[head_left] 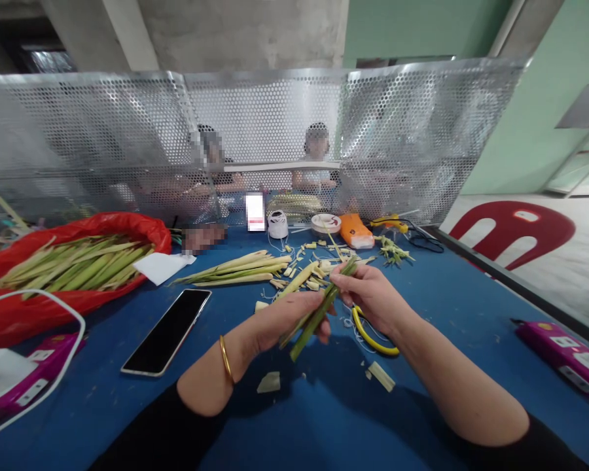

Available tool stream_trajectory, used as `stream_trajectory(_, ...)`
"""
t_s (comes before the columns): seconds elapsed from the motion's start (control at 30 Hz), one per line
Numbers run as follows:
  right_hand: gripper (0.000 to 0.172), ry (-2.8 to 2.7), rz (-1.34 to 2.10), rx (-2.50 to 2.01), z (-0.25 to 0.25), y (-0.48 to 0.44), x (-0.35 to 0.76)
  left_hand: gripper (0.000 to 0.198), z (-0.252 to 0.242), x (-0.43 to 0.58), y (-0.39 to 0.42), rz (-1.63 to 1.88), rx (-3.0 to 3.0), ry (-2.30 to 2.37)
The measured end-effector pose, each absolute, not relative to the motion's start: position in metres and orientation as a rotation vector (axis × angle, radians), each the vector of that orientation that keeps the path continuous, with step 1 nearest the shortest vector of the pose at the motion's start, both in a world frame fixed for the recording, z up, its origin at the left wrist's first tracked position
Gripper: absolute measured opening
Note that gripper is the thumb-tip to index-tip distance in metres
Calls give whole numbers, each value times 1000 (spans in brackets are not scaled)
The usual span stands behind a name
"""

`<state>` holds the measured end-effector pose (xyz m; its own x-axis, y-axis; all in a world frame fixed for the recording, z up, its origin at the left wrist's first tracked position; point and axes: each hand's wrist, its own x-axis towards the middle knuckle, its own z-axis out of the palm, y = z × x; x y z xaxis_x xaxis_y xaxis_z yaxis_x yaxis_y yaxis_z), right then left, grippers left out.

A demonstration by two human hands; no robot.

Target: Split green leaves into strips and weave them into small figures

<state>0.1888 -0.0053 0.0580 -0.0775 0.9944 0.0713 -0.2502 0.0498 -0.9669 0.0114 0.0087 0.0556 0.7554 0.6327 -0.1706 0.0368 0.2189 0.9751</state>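
Note:
My left hand point(302, 314), a gold bangle on its wrist, is closed around the lower part of a small bundle of long green leaf strips point(319, 315). My right hand point(366, 288) pinches the same bundle near its upper end. The bundle slants above the table, its cut ends pointing toward me. Just below my right hand lie yellow-handled scissors point(373, 337), partly covered, beside loose white thread point(356, 330). Pale cut pieces point(314, 278) are scattered behind my hands. A fan of longer leaf strips point(245, 269) lies to their left.
A red plastic bag point(160, 229) full of leaves stands left, near a phone point(169, 332) and a purple power strip point(34, 363). Behind are a thread cone point(277, 224), a tape roll point(326, 224) and an orange pack point(356, 230). People sit beyond a perforated metal screen point(275, 104).

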Motion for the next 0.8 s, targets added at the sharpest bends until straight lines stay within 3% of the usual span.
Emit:
stream_trajectory(0.33, 21, -1254, 1334, -969, 57, -8, 189, 28, 57, 12, 8, 632, 1119, 807)
stream_trajectory(0.63, 22, -1372, 1362, -970, 62, -11, 188, 37, 61, 6, 9, 494, 1195, 756)
stream_trajectory(0.8, 21, -1372, 1385, -924, 60, -12, 185, 29, 57, 3, 15, 423, 1048, 704)
